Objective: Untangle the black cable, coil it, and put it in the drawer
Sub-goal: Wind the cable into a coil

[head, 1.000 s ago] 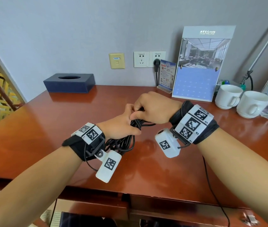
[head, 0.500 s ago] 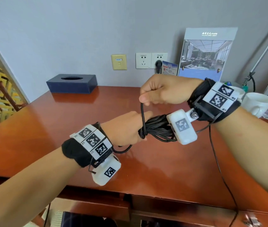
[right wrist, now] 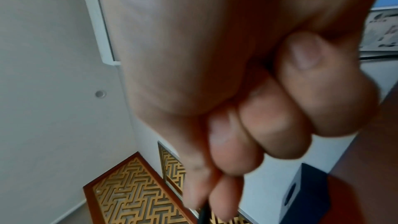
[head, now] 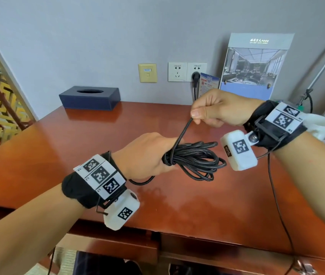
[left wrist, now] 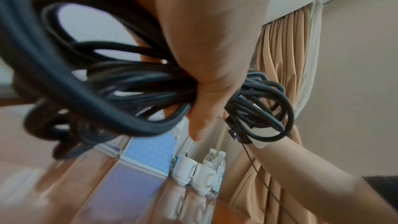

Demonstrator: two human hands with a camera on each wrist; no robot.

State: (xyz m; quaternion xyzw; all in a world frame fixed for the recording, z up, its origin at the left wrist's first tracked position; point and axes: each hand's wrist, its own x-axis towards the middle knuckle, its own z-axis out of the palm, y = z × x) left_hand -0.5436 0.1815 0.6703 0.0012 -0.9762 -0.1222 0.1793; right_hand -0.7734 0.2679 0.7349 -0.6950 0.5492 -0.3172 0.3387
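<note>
The black cable (head: 194,158) is gathered into a bundle of loops held in the air above the wooden desk (head: 58,147), between the person's two hands. Its loops fan out to the right of the left hand (head: 144,155), whose fingers are curled round the bundle's gathered end; in the left wrist view the same coil (left wrist: 120,91) passes under the closed palm (left wrist: 206,43) and spills out on both sides. One strand rises from the wrapped end up to the right hand (head: 217,110), which hovers higher and further back, pinching that strand between thumb and curled fingers. The right wrist view shows the fist (right wrist: 247,91) closed, with the black strand (right wrist: 204,214) leaving it at the bottom.

Behind, a dark blue tissue box (head: 89,97) sits at the desk's rear left, below wall sockets (head: 187,72) with a plug in one. A standing calendar card (head: 255,64) leans on the wall; white mugs (left wrist: 193,173) and water bottles (left wrist: 216,161) stand to its right.
</note>
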